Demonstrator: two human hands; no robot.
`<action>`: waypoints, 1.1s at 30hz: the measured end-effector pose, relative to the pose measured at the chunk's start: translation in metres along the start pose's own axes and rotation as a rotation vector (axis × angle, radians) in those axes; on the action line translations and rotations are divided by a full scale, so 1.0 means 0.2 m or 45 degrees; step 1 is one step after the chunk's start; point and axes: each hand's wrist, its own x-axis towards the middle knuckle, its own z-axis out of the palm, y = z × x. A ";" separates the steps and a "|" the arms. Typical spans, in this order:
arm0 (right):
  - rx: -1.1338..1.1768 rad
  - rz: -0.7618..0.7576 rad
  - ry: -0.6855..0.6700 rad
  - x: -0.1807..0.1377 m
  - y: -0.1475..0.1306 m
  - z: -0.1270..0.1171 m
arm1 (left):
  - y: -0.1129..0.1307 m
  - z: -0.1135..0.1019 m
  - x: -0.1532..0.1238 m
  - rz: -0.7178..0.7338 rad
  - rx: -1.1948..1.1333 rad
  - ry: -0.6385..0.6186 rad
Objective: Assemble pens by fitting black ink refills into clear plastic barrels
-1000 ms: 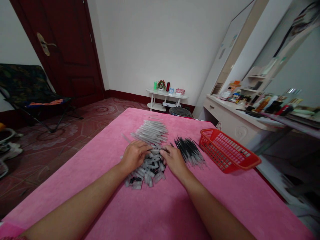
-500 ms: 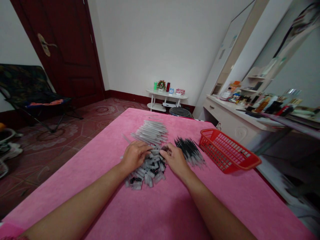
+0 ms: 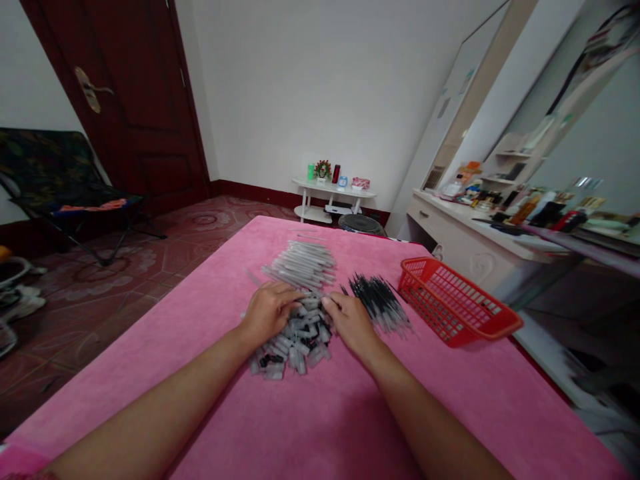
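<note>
My left hand (image 3: 270, 310) is closed at the upper left of a heap of clear and black pen caps (image 3: 300, 347), fingertips pressed together over the pieces. What it pinches is hidden; a thin translucent stick (image 3: 253, 277) shows just beyond its knuckles. Across the heap, my right hand (image 3: 347, 317) is closed too, thumb and finger pinched at the upper right edge. Its grip is too small to make out; a dark thin tip (image 3: 343, 289) shows just above it. Beyond both hands lies a stack of clear pen barrels (image 3: 303, 263). Black pen refills (image 3: 377, 300) lie right of my right hand.
A red plastic basket (image 3: 457, 303) stands at the right edge of the pink-covered table (image 3: 310, 427). A dresser (image 3: 465, 233) with bottles is beyond it. Against the back wall stands a small white table (image 3: 333, 189); a folding chair (image 3: 70, 173) is at left.
My right hand has shifted slightly, its fingers drawing closer together, and a dark tip now shows above it. My left hand has stayed in place.
</note>
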 end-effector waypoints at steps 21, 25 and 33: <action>-0.284 0.032 -0.198 -0.05 -0.06 -0.03 | -0.05 -0.03 0.05 -0.987 -1.540 0.637; -0.140 0.051 -0.240 -0.02 -0.06 -0.07 | -0.05 -0.02 0.05 -1.107 -1.734 0.621; 0.996 0.367 0.059 0.03 -0.06 -0.07 | 0.03 -0.03 0.08 -1.189 -1.859 0.569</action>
